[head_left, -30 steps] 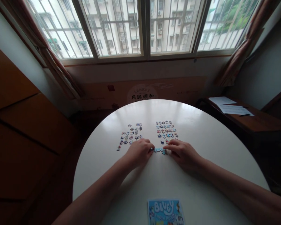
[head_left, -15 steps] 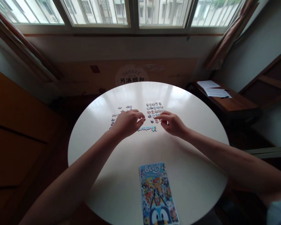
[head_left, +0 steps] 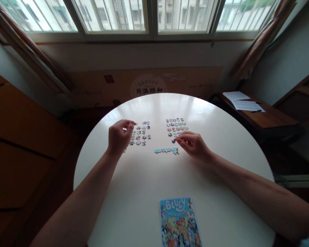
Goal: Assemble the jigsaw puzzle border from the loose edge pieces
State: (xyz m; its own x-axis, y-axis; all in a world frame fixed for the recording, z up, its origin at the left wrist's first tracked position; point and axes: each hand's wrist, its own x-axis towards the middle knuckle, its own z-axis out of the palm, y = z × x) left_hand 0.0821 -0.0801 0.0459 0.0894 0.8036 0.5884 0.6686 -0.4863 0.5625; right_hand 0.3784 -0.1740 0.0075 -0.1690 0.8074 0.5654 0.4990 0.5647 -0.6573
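Observation:
Loose puzzle pieces lie in two groups on the white round table [head_left: 134, 185]. My left hand [head_left: 120, 135] is over the left group [head_left: 138, 137], thumb and fingertips pinched at a small piece [head_left: 135, 124]. At the lower edge of the right group [head_left: 176, 125], my right hand [head_left: 193, 144] has its fingers closed together beside a dark blue piece [head_left: 173, 141]; whether it grips that piece is too small to tell. A joined strip of light blue pieces [head_left: 166, 150] lies between and below the groups.
A colourful Bluey picture sheet [head_left: 180, 223] lies near the table's front edge. At the right stands a wooden side table [head_left: 260, 120] with papers [head_left: 244, 104] and a pen. Windows and curtains are behind.
My left hand has moved left, away from the middle, showing more of the left group and the strip. My right hand has shifted slightly right and down. The view has tilted up a little.

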